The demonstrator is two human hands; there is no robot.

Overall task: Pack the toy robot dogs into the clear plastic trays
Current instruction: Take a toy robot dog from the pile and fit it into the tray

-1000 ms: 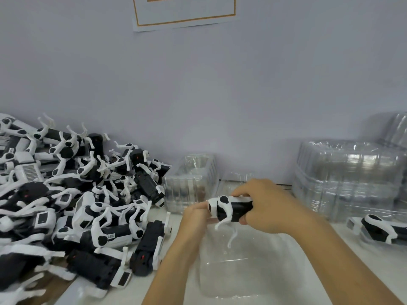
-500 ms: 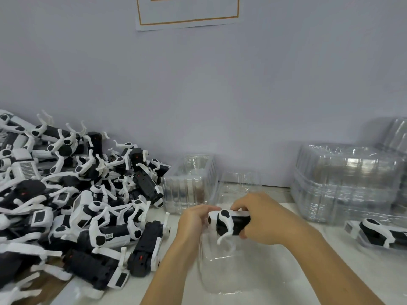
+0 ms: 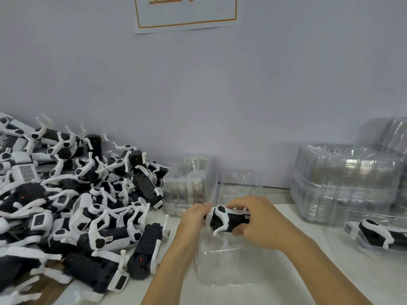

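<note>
toy dog [image 3: 229, 221] lowered toward open tray [image 3: 222, 267]

Left: pile of toy dogs [image 3: 72, 201] on the table [image 3: 297, 216].
Centre near: open tray [image 3: 222, 267]; held dog [image 3: 229, 220] above its far end, between left hand [image 3: 193, 219] and right hand [image 3: 259, 221].
Centre far: small tray stack [image 3: 189, 186].
Right far: large tray stack [image 3: 345, 186].
Right near: packed dog [image 3: 378, 235].

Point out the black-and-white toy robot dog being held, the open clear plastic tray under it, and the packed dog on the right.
Held black-and-white toy robot dog [image 3: 229, 221]: head view, black body.
Open clear plastic tray [image 3: 222, 267]: head view, bare floor.
Packed dog [image 3: 374, 234]: head view, white shoulder.
</note>
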